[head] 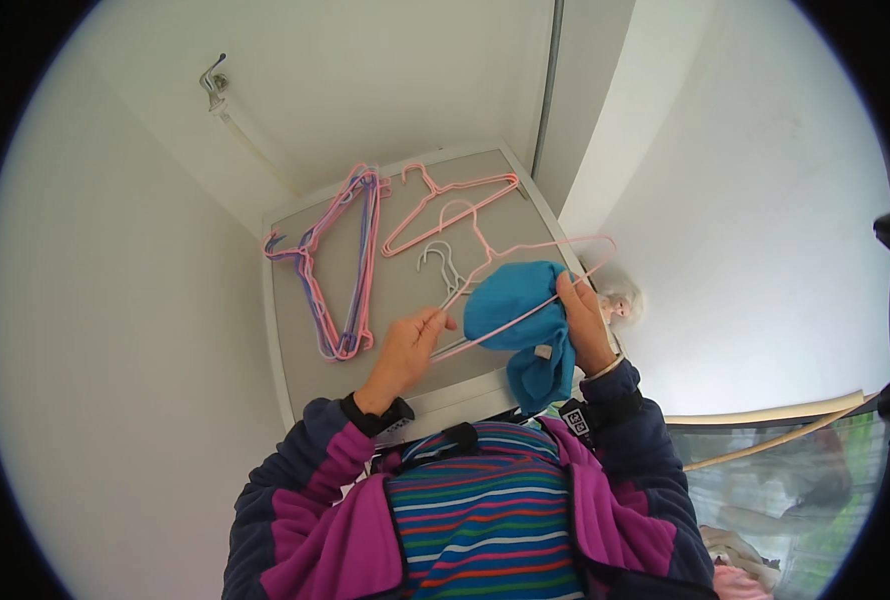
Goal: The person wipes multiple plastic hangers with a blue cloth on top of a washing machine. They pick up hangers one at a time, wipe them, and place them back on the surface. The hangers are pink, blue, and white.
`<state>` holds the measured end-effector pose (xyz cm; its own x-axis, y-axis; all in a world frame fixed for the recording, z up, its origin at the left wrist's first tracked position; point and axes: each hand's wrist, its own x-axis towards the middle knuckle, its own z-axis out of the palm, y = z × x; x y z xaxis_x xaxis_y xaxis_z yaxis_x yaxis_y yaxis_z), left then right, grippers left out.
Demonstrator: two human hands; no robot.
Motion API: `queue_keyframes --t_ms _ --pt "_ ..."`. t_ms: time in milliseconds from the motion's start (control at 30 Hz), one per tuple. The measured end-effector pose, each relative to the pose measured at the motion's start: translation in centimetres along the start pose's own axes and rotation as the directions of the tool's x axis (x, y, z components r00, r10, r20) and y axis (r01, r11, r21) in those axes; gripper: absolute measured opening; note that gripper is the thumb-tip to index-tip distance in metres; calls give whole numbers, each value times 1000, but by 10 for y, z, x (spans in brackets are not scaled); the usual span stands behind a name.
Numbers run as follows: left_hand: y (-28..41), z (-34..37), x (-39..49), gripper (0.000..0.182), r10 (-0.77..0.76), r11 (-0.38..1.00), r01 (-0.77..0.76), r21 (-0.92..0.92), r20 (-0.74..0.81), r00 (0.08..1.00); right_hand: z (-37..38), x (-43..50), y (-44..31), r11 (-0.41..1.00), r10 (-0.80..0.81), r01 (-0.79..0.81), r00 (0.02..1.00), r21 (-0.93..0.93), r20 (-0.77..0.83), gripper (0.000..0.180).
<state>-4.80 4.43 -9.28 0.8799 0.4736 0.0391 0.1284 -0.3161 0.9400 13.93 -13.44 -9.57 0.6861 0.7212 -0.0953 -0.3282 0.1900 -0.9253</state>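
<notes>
Over a grey cabinet top, my left hand (409, 351) grips one side of a pink clothes hanger (550, 245). My right hand (587, 321) holds a bunched blue cloth (514, 304) against the hanger's lower bar, with its thumb over the bar. The bar crosses in front of the cloth, and part of the cloth hangs down towards my chest. Beneath the held hanger lie white hangers (452, 274), partly hidden. Pink hangers (445, 187) rest further back. A stack of pink, purple and blue hangers (366, 262) lies to the left.
White walls stand behind and beside the grey top (407, 281) with its white rim. A metal tap (214, 82) and a grey pipe (550, 90) are on the back wall. A white-haired doll (622, 303) is at the right edge. Crumpled fabric (741, 559) lies at the lower right.
</notes>
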Motion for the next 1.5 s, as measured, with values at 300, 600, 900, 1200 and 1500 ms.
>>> queue_keyframes --t_ms 300,600,900,1200,1500 --pt "-55 -59 124 34 118 945 -66 320 -146 982 -33 -5 54 907 -83 47 994 -418 -68 29" --pt "-107 -70 171 32 74 911 24 411 -221 972 -45 -12 77 890 -149 89 984 -447 -100 26" --pt "-124 -67 180 32 154 882 -51 469 -183 971 -44 -14 74 845 -160 83 982 -529 -102 24" --pt "-135 -59 182 24 203 718 8 696 -221 954 -44 -15 75 874 -149 78 983 -479 -111 23" --pt "-107 -56 170 13 469 642 -235 729 -131 874 -46 -14 76 862 -141 69 984 -503 -107 27"
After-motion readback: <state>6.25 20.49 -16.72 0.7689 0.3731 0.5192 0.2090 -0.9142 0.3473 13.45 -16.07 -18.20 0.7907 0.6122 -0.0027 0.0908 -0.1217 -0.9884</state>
